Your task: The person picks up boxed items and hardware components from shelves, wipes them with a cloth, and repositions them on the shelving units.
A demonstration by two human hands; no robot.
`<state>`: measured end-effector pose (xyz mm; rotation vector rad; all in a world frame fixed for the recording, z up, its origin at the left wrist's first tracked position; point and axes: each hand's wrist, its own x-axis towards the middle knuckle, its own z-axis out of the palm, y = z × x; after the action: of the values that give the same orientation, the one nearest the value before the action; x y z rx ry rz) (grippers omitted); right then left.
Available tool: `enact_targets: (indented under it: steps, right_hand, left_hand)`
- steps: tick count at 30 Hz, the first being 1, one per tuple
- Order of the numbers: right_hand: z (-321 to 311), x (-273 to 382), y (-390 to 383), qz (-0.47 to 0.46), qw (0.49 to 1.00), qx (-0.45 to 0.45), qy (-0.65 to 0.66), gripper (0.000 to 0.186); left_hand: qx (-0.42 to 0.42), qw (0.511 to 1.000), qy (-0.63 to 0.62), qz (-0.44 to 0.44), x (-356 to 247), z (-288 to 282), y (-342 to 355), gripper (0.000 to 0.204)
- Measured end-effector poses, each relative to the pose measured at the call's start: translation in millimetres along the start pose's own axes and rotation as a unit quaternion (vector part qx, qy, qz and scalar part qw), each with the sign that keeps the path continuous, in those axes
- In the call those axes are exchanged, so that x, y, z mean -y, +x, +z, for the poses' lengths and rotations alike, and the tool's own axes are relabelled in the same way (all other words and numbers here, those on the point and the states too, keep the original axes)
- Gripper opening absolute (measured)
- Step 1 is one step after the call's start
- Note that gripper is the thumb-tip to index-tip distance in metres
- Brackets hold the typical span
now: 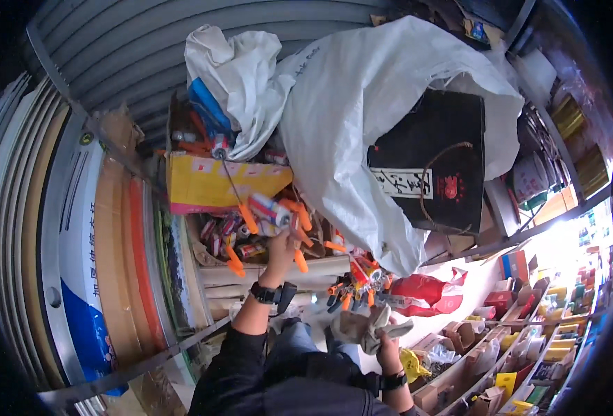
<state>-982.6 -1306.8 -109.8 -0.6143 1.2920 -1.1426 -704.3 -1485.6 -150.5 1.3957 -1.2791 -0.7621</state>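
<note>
My left hand [284, 251], with a dark watch on its wrist, reaches into an open cardboard box [271, 269] of small paint rollers. Its fingers are closed at the end of a wrapped red-and-white paint roller [270, 209]; part of the grip is hidden. Around it stick out several orange handles [248, 218]. In front of my body, my right hand [389, 355] holds a bunched pair of pale cloth gloves [366, 331]. Just beyond the gloves is a cluster of rollers with orange and dark handles [362, 277].
A large white woven sack [348, 90] with a black gift bag [428, 152] in it stands beyond the box. A yellow carton [226, 182] lies behind the rollers. Upright boards [122, 263] line the left. Shelf compartments of goods [507, 333] fill the right, near a red plastic bag [428, 291].
</note>
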Motion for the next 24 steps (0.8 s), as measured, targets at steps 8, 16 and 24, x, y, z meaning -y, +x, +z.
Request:
enact_targets:
  steps: [8,16,24]
  right_hand:
    - [40,17,60,-0.192,0.927,0.238,-0.219,0.041]
    - [96,38,40,-0.440,0.777,0.341,-0.294,0.041]
    - [87,28,53,-0.069,0.929,0.350,-0.092,0.029]
  left_hand:
    - [0.083,0.965,-0.209,-0.133,17,-10,-109,0.009]
    - [0.067,0.992,-0.104,0.028,-68,9,-166,0.038]
    - [0.242,0.953,0.048,-0.176,-122,2,-156,0.046]
